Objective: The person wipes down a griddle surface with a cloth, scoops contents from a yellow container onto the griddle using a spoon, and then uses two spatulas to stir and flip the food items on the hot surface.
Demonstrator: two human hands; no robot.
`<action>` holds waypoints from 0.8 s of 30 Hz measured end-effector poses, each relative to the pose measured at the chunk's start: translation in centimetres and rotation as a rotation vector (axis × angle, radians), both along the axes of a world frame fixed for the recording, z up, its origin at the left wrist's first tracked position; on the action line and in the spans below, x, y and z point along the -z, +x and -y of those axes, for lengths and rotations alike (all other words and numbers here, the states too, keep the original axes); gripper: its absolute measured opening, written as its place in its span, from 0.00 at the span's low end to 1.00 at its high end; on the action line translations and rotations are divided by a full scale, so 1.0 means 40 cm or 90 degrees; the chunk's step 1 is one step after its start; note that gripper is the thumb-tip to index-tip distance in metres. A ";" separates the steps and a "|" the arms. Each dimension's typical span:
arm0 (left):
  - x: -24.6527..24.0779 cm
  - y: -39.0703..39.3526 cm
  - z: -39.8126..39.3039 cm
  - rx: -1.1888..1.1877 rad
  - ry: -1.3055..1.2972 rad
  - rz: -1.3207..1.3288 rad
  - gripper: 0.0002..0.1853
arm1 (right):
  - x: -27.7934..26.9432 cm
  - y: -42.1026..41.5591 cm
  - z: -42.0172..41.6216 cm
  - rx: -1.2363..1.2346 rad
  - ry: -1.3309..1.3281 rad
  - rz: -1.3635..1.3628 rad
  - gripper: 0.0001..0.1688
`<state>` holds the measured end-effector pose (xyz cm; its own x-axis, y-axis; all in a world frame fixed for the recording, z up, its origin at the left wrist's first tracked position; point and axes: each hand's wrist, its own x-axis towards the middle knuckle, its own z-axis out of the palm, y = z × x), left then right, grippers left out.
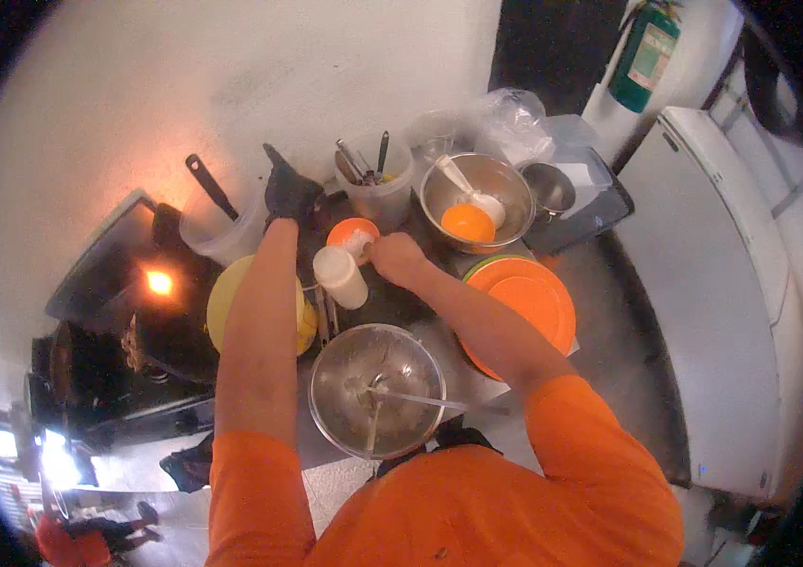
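Note:
My left hand (292, 190), in a black glove, reaches toward the wall between a translucent tub and a utensil bucket (377, 197). One dark tip points up from it; whether it holds anything is unclear. The bare fingers of my right hand (398, 259) are drawn together at the near right rim of a small orange bowl (345, 229) with white granular contents (357, 244). What they grip there is hidden. Just before the bowl stands a whitish cylindrical container (341, 278). Closer to me is a large round clear-lidded pan (373, 432), with a pale utensil handle (437, 402) across it.
At left, a stove (153, 397) shows a bright orange glow above a dark pan. My left forearm passes over a yellow tub (231, 305). A steel bowl (430, 205) holding a white ladle and an orange bowl stands behind stacked orange plates (525, 301). A white appliance (706, 283) borders the right.

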<state>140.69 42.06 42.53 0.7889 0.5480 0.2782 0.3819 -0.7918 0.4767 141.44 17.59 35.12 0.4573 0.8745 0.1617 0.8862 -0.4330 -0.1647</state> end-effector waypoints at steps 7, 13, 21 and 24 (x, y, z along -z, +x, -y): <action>-0.006 0.012 0.089 0.029 -0.145 -0.034 0.74 | -0.102 -0.094 0.208 0.044 -0.099 -0.040 0.11; 0.037 0.027 0.106 0.122 -0.128 -0.081 0.75 | -0.117 -0.126 0.331 0.071 -0.059 -0.062 0.13; -0.272 -0.129 0.198 0.141 -0.192 -0.099 0.52 | -0.136 -0.002 0.466 0.140 0.167 0.134 0.21; -0.313 -0.241 0.270 0.195 -0.042 0.158 0.39 | -0.060 0.106 0.473 0.115 0.060 0.100 0.23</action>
<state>131.05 31.26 55.06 0.8314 0.3213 0.4533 0.0000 -0.8158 0.5784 145.69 -1.34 37.51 0.5675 0.7586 0.3201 0.8139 -0.5757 -0.0785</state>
